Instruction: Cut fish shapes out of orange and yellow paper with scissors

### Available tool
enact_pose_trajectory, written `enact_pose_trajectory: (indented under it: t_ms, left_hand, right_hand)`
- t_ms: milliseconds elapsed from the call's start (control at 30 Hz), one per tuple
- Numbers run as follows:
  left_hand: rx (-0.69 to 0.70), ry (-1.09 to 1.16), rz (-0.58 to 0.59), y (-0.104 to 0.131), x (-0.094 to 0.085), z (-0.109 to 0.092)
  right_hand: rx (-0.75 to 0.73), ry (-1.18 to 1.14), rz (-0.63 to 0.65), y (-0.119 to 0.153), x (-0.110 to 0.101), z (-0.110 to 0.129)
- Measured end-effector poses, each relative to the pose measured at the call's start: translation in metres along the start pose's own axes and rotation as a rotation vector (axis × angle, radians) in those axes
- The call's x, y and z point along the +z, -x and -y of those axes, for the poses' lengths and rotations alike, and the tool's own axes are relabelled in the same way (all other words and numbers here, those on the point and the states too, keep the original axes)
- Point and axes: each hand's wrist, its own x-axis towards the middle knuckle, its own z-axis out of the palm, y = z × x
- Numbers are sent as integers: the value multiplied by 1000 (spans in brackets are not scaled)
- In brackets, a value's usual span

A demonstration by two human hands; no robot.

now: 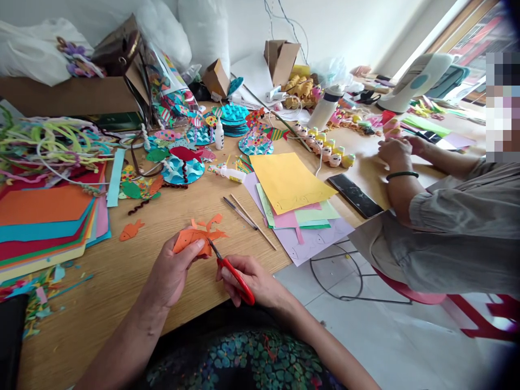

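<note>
My left hand [173,266] pinches a piece of orange paper [190,238] with a fish outline drawn on it; narrow strips stick out from its far edge. My right hand [252,279] grips red-handled scissors [239,277], whose blades meet the right side of that paper. To the left, a cut-out orange paper fish [131,231] lies flat on the wooden table [117,309]. Beyond my right hand rest a pen [239,213] and a thin wooden stick [254,222], side by side.
Stacked coloured paper [44,206] and paper scraps [44,292] are at the left. A yellow sheet [290,181] tops more sheets at centre right, near a black phone [355,195]. Glue bottles [219,134] and fish decorations [183,165] stand behind. A co-worker [455,216] sits at right.
</note>
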Motion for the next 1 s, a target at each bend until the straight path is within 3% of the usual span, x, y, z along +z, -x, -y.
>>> enact_pose_trajectory:
  t_ms: [1000]
  left_hand:
    - [-71, 54, -27, 4, 13, 2]
  right_hand:
    - [17, -46, -65, -1, 3, -2]
